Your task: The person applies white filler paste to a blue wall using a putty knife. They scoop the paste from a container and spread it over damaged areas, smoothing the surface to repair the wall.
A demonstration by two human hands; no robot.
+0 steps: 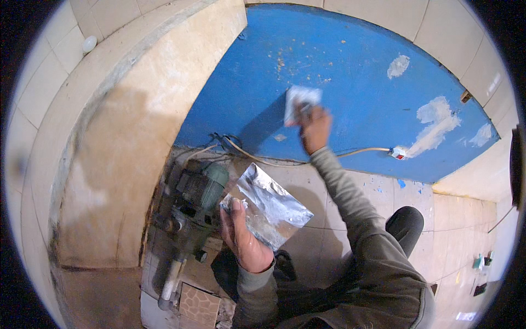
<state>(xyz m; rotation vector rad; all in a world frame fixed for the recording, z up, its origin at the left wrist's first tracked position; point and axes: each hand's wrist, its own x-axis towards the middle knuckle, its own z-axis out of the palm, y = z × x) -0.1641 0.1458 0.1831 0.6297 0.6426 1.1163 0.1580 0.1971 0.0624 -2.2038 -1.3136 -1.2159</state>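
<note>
My right hand point(314, 129) grips a small putty scraper point(296, 98), blurred, against a blue painted wall surface point(361, 104) that has pale filler patches point(435, 120) and speckled marks. My left hand point(245, 241) holds a shiny rectangular metal board point(271, 200) smeared with white paste, its thumb lying on the near side. Just left of that board stands a green water pump point(205, 186) with pipes.
A cable runs along the bottom of the blue surface to a small socket point(398, 152). A beige wall point(115, 126) curves along the left. Tiled floor point(416, 214) lies below; small items point(481, 262) sit far right, near my bent knee point(405, 216).
</note>
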